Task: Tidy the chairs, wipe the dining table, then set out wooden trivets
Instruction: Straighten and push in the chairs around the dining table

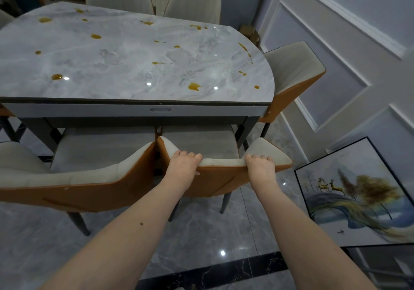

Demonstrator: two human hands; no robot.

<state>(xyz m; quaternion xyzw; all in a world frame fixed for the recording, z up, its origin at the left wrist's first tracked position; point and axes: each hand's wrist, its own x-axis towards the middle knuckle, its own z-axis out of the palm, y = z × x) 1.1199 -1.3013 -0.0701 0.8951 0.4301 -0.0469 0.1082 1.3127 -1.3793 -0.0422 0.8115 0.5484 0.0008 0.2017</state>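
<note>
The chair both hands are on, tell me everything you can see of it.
The chair has a cream padded front and seat, an orange leather-like back shell and dark slim legs. It stands upright on the grey tiled floor, seat partly under the marble-look table, close beside a matching chair on its left. The left hand and right hand grip its top edge, fingers curled over the backrest.

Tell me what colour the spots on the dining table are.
Amber-yellow spots on the grey marbled dining table, clearest in the head view.
</note>
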